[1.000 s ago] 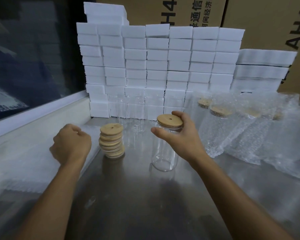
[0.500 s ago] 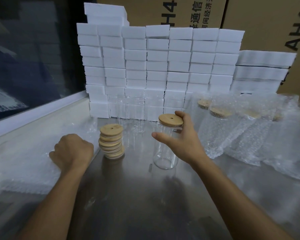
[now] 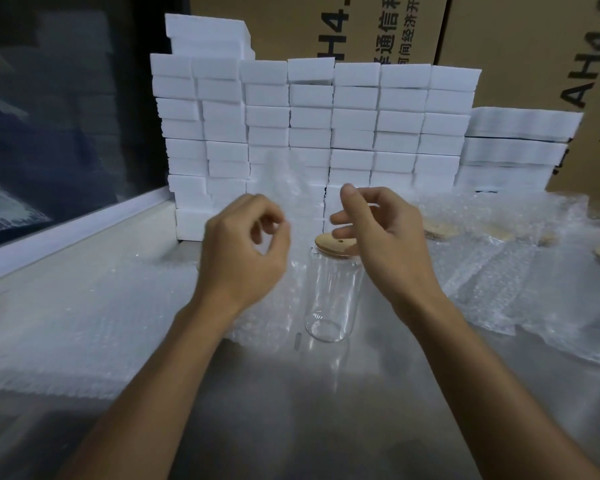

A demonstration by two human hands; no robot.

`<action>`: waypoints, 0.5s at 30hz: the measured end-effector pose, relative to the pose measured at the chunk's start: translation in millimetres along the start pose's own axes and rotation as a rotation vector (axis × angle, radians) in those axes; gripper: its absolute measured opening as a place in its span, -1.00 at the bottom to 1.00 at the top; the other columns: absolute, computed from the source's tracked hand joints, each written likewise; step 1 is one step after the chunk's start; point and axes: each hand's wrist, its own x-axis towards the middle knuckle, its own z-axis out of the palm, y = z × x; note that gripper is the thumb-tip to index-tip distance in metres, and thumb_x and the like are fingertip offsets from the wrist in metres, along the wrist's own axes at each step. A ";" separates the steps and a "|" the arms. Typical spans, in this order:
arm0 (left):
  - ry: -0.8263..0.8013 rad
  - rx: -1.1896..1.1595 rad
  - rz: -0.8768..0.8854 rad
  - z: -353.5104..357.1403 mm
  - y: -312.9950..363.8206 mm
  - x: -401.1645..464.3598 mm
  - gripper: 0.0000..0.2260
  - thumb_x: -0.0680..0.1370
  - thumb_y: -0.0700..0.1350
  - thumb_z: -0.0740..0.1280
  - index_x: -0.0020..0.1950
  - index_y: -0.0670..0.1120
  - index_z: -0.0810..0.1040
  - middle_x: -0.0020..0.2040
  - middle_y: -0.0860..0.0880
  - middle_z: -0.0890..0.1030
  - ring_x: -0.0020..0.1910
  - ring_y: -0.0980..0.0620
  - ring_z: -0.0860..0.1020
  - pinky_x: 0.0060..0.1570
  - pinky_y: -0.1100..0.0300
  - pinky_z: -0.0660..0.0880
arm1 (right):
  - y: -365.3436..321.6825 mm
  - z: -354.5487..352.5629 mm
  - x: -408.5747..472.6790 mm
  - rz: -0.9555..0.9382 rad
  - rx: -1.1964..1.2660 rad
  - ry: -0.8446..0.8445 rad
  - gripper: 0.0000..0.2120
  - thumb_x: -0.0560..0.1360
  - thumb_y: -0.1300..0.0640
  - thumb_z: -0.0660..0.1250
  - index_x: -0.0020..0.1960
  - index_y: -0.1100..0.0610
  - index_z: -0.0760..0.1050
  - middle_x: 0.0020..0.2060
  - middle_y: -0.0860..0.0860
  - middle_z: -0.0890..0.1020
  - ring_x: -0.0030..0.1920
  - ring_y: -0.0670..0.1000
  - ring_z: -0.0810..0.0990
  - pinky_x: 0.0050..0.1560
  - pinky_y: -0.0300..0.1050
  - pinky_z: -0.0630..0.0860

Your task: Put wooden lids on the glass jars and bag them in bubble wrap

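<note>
Your two bare hands are raised over a brushed-steel worktable [image 3: 291, 410], where a tall clear glass jar [image 3: 331, 299] stands upright at centre with a round pale wooden lid [image 3: 329, 244] seated flat on its mouth, a small hole showing in the lid's top. Your left hand [image 3: 246, 251] is held just left of the jar, its fingers curled with thumb and forefinger pinched on a sheet of clear bubble wrap [image 3: 291, 209] that rises blurred in front of the white blocks and hangs down beside the jar. Your right hand [image 3: 381, 237] is above and right of the lid, its fingers bent and drawn toward the thumb; whether they grip the wrap's other edge you cannot tell from here, as the film is too faint there. More flat bubble wrap sheets [image 3: 66, 323] lie along the table's left side. To the right, a row of jars already bagged in bubble wrap [image 3: 482, 271] lies on its side, wooden lids visible through the film. Behind everything stands a wall of stacked white foam blocks [image 3: 326, 126], with brown cardboard cartons [image 3: 499, 46] printed in black rising beyond it.
</note>
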 end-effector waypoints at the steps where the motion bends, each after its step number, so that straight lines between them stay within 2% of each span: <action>1: -0.061 -0.027 0.031 3.4 2.9 -1.9 -0.93 0.48 -0.26 0.42 -0.16 -0.14 0.57 -0.23 0.00 0.57 -0.26 0.06 0.53 -0.30 0.28 0.46 | -2.7 1.0 -0.2 0.056 0.033 -0.053 -0.69 0.61 -0.19 0.29 0.09 0.04 0.58 -0.14 0.00 0.73 -0.21 -0.06 0.73 -0.25 -0.25 0.62; 4: -0.185 -0.096 0.052 9.5 5.4 -5.3 -0.90 0.45 -0.29 0.45 -0.18 -0.11 0.60 -0.23 0.04 0.58 -0.26 0.05 0.53 -0.27 0.36 0.40 | -2.6 1.5 0.9 0.226 0.032 -0.200 -0.65 0.61 -0.26 0.22 0.08 -0.02 0.58 -0.13 -0.05 0.75 -0.15 -0.02 0.75 -0.25 -0.19 0.65; 10: -0.368 -0.092 -0.021 10.7 2.8 -8.8 -0.90 0.46 -0.22 0.48 -0.18 -0.03 0.62 -0.18 0.12 0.60 -0.20 0.10 0.55 -0.23 0.35 0.44 | 6.0 -3.2 1.5 0.164 -0.053 -0.208 -0.93 0.58 0.10 0.42 -0.08 0.07 0.60 -0.17 0.06 0.74 -0.30 -0.12 0.68 -0.38 -0.36 0.49; 13: -0.347 -0.249 -0.208 11.8 3.7 -8.7 -0.96 0.45 -0.12 0.42 -0.19 -0.07 0.61 -0.21 0.09 0.63 -0.21 0.10 0.57 -0.24 0.32 0.48 | 7.2 -1.4 0.3 0.090 -0.098 -0.213 -0.92 0.56 0.20 0.44 -0.10 0.10 0.58 -0.20 0.08 0.72 -0.30 -0.07 0.68 -0.34 -0.35 0.50; 15: -0.286 -0.386 -0.359 12.2 5.6 -6.8 -0.86 0.40 -0.05 0.39 -0.15 -0.10 0.62 -0.21 0.06 0.64 -0.21 0.09 0.58 -0.23 0.30 0.48 | 7.4 0.7 -0.2 0.054 -0.106 -0.189 -0.90 0.54 0.24 0.46 -0.13 0.12 0.57 -0.23 0.11 0.70 -0.30 -0.05 0.65 -0.33 -0.30 0.53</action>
